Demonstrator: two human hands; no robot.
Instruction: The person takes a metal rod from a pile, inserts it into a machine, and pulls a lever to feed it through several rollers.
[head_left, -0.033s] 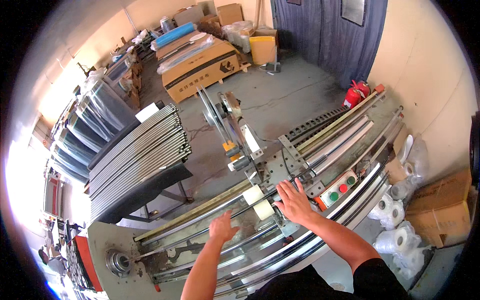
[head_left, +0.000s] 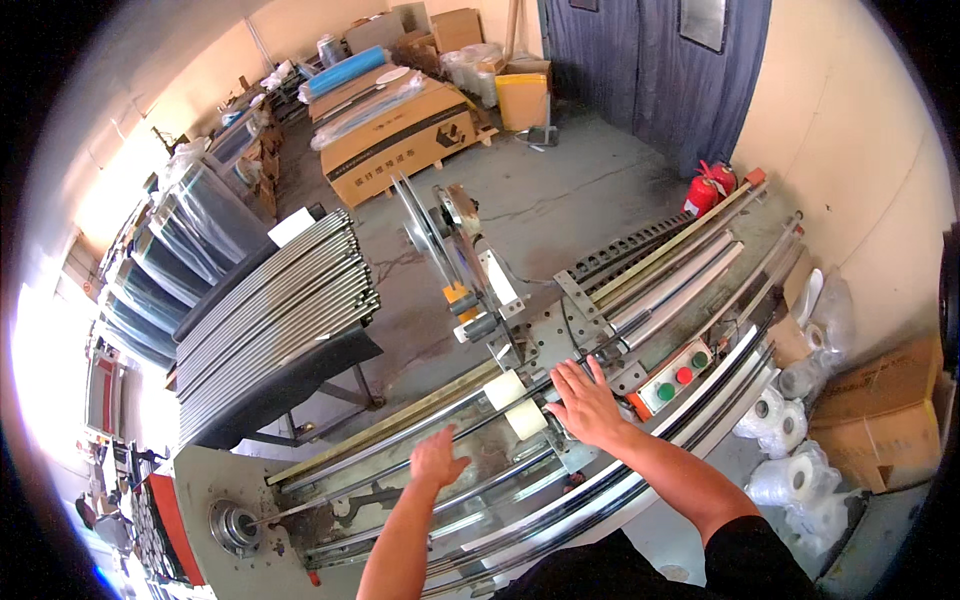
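A long thin rod (head_left: 350, 484) runs across a grey machine from a round chuck (head_left: 236, 527) at the left to a metal carriage (head_left: 545, 340). My left hand (head_left: 437, 462) is over the rod, thumb apart from the fingers, with nothing visible in it. Fingers spread, my right hand (head_left: 590, 405) lies over the rod at the carriage; whether it presses on it I cannot tell. Between my hands are two cream-coloured rollers, a rear roller (head_left: 505, 390) and a front roller (head_left: 526, 420). Right of my right hand sits a control box (head_left: 675, 378) with green and red buttons.
A rack at the left bears many metal tubes (head_left: 280, 320) beside plastic-wrapped rolls (head_left: 215, 215). Behind the machine stands a large carton (head_left: 400, 150). Red fire extinguishers (head_left: 706, 190) stand near the right wall. Wrapped film rolls (head_left: 790, 480) and a brown carton (head_left: 875, 400) lie at the right.
My left hand has shifted slightly left and its fingers look a little more upright. The right hand stays at the carriage.
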